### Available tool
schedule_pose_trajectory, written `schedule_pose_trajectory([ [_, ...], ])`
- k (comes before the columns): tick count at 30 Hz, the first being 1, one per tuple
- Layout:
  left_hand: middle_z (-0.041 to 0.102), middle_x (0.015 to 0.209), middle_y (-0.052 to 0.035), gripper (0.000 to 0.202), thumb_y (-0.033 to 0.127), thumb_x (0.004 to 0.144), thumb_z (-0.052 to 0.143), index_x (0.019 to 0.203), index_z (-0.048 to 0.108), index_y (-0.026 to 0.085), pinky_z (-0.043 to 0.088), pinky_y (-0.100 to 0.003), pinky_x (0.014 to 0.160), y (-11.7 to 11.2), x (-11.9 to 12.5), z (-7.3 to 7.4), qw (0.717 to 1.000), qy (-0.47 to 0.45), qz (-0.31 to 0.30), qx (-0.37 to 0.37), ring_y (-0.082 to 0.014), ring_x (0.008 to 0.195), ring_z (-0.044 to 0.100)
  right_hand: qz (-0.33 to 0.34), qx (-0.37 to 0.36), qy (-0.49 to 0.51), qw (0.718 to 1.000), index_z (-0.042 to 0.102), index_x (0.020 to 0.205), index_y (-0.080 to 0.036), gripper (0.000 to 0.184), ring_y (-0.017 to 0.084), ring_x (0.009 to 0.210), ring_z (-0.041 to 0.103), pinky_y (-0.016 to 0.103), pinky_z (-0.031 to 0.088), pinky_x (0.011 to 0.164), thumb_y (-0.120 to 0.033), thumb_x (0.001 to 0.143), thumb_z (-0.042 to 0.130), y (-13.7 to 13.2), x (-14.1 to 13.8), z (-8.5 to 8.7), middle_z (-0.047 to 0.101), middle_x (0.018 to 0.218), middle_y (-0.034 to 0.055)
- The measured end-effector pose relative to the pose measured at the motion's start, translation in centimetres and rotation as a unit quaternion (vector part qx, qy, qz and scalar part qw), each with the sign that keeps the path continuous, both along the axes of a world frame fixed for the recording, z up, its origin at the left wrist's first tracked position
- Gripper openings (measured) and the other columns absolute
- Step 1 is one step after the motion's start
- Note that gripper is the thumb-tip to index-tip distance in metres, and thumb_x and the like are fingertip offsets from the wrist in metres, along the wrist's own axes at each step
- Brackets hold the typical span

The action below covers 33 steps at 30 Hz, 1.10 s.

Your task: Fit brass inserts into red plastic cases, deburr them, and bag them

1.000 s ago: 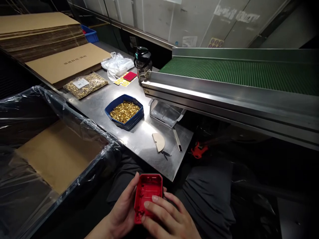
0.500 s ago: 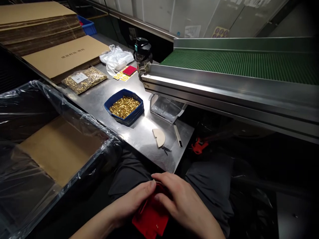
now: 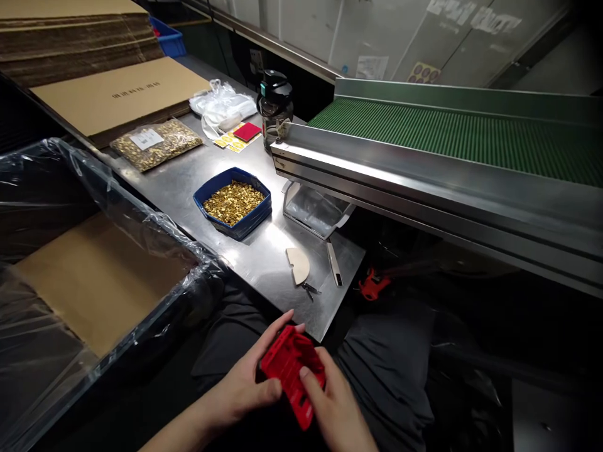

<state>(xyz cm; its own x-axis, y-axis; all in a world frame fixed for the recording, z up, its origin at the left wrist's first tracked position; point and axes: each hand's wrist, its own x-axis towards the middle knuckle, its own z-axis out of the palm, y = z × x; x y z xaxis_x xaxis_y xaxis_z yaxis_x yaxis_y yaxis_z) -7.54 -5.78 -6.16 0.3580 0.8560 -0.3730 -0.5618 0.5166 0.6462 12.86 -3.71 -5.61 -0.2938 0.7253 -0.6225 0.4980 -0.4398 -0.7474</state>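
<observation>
Over my lap, both hands hold a red plastic part (image 3: 291, 367) that looks like a hollow shell with ribs and slots. My left hand (image 3: 249, 383) wraps its left side, thumb in front and fingers stretched behind. My right hand (image 3: 332, 398) grips the right side, with the thumb pressed on its inner face. Beyond them on the metal table (image 3: 264, 276) lie a pale half-round disc (image 3: 298, 266), a small dark pair of snips or tweezers (image 3: 309, 289) and a white-handled tool (image 3: 334, 263).
A blue tray (image 3: 257, 221) of small brass-coloured pieces stands mid-table; a bag (image 3: 157, 144) of similar pieces lies behind. To the right is a green conveyor (image 3: 447, 135), with a clear bin (image 3: 315, 207) beneath its edge. A plastic-lined box (image 3: 155, 326) stands at left.
The red part has been turned and raised, so its ribbed inside shows. My left thumb has moved down from its top edge, and my right hand has shifted lower along its side.
</observation>
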Motion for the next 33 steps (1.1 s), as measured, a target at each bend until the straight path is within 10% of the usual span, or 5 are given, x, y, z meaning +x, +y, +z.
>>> schedule_pose_trajectory([
  [6, 0.069, 0.121, -0.0154, 0.066, 0.055, 0.09, 0.063, 0.145, 0.046, 0.023, 0.052, -0.043, 0.094, -0.2, -0.5, -0.3, 0.97, -0.137, 0.151, -0.135, -0.0299, 0.105, 0.069, 0.141, -0.017, 0.042, 0.989, 0.066, 0.11, -0.024, 0.047, 0.02, 0.075, 0.071, 0.03, 0.052, 0.068, -0.061, 0.1, 0.039, 1.8, -1.5, 1.7, 0.075, 0.088, 0.0036],
  [11, 0.071, 0.116, -0.0215, 0.071, 0.068, 0.094, 0.042, 0.139, 0.049, 0.014, 0.055, -0.039, 0.079, -0.6, -1.9, 0.7, 0.957, -0.193, 0.133, -0.171, -0.031, 0.091, 0.074, 0.056, 0.244, -0.226, 0.941, 0.06, 0.111, -0.019, 0.026, 0.029, 0.107, 0.065, 0.04, 0.047, 0.092, -0.04, 0.098, 0.051, 11.0, -5.0, 1.3, 0.068, 0.114, 0.0129],
  [18, 0.072, 0.109, -0.0226, 0.078, 0.074, 0.094, 0.025, 0.138, 0.044, 0.013, 0.052, -0.036, 0.076, -1.2, -1.8, 1.8, 0.959, -0.202, 0.101, -0.171, -0.0318, 0.084, 0.075, 0.048, 0.187, -0.204, 0.96, 0.061, 0.114, -0.002, 0.048, 0.039, 0.109, 0.064, 0.046, 0.047, 0.091, -0.033, 0.079, 0.071, 17.9, -10.9, -0.7, 0.066, 0.113, 0.028],
  [28, 0.072, 0.11, -0.0237, 0.078, 0.076, 0.093, 0.022, 0.135, 0.047, 0.015, 0.053, -0.038, 0.076, -1.1, -1.9, 0.6, 0.949, -0.244, 0.083, -0.182, -0.0331, 0.086, 0.076, -0.054, 0.044, 0.12, 0.99, 0.051, 0.134, -0.027, 0.057, 0.02, 0.102, 0.062, 0.027, 0.051, 0.089, -0.048, 0.085, 0.071, 7.4, 1.2, 0.7, 0.063, 0.11, 0.0049],
  [33, 0.071, 0.111, -0.0236, 0.076, 0.075, 0.093, 0.024, 0.133, 0.049, 0.015, 0.053, -0.038, 0.076, -0.5, -1.4, 0.3, 0.949, -0.242, 0.062, -0.191, -0.0334, 0.088, 0.075, -0.143, 0.13, 0.064, 0.979, 0.05, 0.082, -0.024, 0.029, 0.021, 0.083, 0.058, 0.026, 0.051, 0.074, -0.05, 0.089, 0.063, -0.2, 5.5, 1.3, 0.053, 0.081, 0.0032],
])
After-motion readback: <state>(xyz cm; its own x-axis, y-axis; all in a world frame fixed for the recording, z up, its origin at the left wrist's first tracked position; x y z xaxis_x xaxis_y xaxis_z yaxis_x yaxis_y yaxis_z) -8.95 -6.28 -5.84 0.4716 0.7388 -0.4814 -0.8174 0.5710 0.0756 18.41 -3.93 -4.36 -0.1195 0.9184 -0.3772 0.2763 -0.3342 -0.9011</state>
